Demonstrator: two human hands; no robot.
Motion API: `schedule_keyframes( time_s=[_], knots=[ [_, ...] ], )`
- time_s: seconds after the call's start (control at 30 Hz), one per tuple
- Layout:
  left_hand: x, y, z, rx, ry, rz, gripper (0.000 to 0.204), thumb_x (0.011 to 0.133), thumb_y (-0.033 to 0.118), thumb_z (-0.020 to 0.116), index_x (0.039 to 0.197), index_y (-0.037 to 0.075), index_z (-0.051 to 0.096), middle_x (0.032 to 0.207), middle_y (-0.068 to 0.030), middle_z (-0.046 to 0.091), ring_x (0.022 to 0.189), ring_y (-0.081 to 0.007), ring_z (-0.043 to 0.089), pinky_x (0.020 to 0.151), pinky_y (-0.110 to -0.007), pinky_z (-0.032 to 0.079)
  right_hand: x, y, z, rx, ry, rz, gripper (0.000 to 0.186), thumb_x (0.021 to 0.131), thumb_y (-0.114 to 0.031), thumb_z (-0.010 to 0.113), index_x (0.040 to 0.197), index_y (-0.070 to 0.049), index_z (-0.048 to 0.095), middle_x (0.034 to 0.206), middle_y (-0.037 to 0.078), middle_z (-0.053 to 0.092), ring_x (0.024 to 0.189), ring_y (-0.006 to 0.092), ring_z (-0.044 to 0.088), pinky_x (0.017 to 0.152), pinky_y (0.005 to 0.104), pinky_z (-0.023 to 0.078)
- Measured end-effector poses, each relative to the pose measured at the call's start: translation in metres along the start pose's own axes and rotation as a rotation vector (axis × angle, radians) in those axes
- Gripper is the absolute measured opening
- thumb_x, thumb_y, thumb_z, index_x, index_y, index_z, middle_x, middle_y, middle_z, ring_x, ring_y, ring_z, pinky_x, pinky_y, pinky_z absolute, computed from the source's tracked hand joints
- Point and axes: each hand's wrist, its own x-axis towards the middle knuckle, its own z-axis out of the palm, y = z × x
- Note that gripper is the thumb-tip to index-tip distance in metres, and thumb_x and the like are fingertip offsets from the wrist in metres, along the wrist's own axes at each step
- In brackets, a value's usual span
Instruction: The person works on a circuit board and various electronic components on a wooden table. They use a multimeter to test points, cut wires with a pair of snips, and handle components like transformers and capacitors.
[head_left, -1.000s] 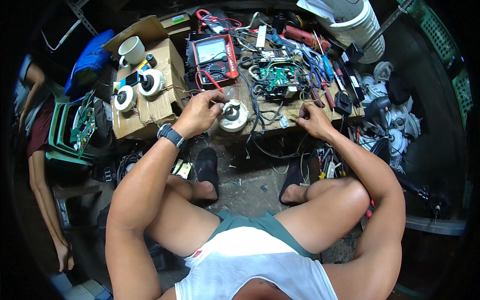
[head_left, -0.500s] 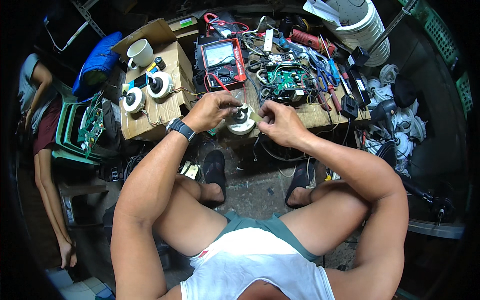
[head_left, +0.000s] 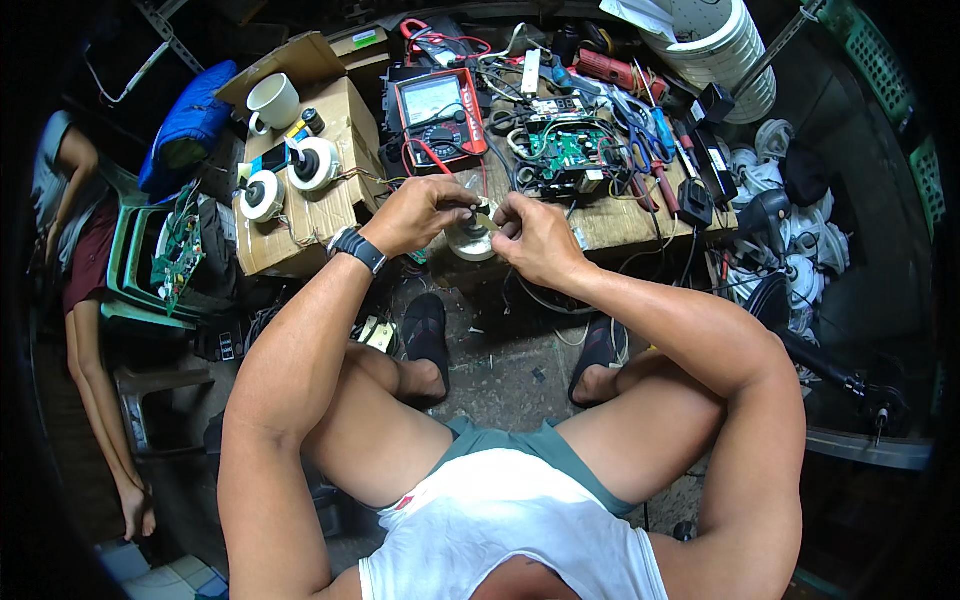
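A white round motor (head_left: 468, 243) with a dark centre sits at the near edge of the workbench, partly hidden under both hands. My left hand (head_left: 428, 213) comes from its left, fingers pinched together at the motor's top by the shaft; what lies in the pinch is hidden. From the right, my right hand (head_left: 535, 235) is closed on a small yellowish-brown strip (head_left: 487, 219), which reaches across the motor's top toward my left fingertips. Two similar white motors, a left motor (head_left: 262, 196) and a right motor (head_left: 314, 164), rest on a cardboard box (head_left: 345, 125).
An orange-framed analog multimeter (head_left: 440, 115) stands behind the hands. Right of it is a green circuit board (head_left: 570, 150) among wires, pliers and screwdrivers. A white mug (head_left: 273, 103) stands on the box. A white bucket (head_left: 725, 60) is at the far right. Another person sits at left.
My right hand has moved left and slightly up, bringing the strip over the motor's top, closer to my left fingers. The whole view has shifted slightly.
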Motion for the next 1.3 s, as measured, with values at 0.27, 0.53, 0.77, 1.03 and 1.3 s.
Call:
schedule_keyframes(
  time_s=[0.27,0.53,0.77,1.03,1.3],
  knots=[
    [-0.001,0.001,-0.001,0.028,0.006,0.001,0.025,0.095,0.009,0.077,0.119,0.001,0.077,0.110,-0.0170,0.077,0.101,-0.0318,0.075,0.090,-0.039,0.059,0.001,0.000,-0.001,-0.012,0.003,-0.007,0.021,0.085,-0.010,0.076,0.100,0.002,0.069,0.083,0.016,0.074,0.078,0.0296,0.075,0.074,0.0414,0.058],
    [-0.003,0.002,0.001,0.018,0.024,-0.004,0.026,0.095,0.009,0.078,0.119,0.000,0.077,0.110,-0.0175,0.077,0.101,-0.0311,0.076,0.090,-0.039,0.059,0.004,-0.001,-0.002,-0.046,0.023,-0.018,0.021,0.083,-0.010,0.077,0.099,0.002,0.069,0.087,0.019,0.072,0.081,0.0336,0.074,0.076,0.0443,0.057],
    [-0.004,0.003,0.001,0.000,0.020,-0.024,0.025,0.094,0.007,0.078,0.119,0.000,0.077,0.109,-0.0178,0.077,0.101,-0.0312,0.076,0.090,-0.039,0.060,0.006,0.001,0.003,-0.068,0.052,-0.111,0.022,0.084,-0.010,0.077,0.100,0.002,0.069,0.085,0.016,0.072,0.077,0.0276,0.074,0.072,0.0399,0.058],
    [-0.002,0.001,0.002,0.008,0.019,-0.012,0.026,0.095,0.010,0.078,0.119,-0.001,0.076,0.108,-0.0186,0.076,0.101,-0.0328,0.076,0.089,-0.039,0.059,0.003,0.001,0.006,-0.056,0.014,-0.124,0.022,0.084,-0.008,0.078,0.101,0.001,0.067,0.086,0.015,0.072,0.077,0.0271,0.074,0.072,0.0401,0.058],
    [-0.002,0.003,0.001,0.027,0.016,0.018,0.026,0.095,0.010,0.077,0.118,-0.001,0.077,0.109,-0.0178,0.077,0.102,-0.0327,0.075,0.090,-0.040,0.059,0.002,-0.001,0.007,-0.002,-0.024,-0.098,0.023,0.084,-0.009,0.076,0.101,0.002,0.064,0.092,0.019,0.071,0.087,0.0379,0.071,0.081,0.0481,0.055]
  ],
)
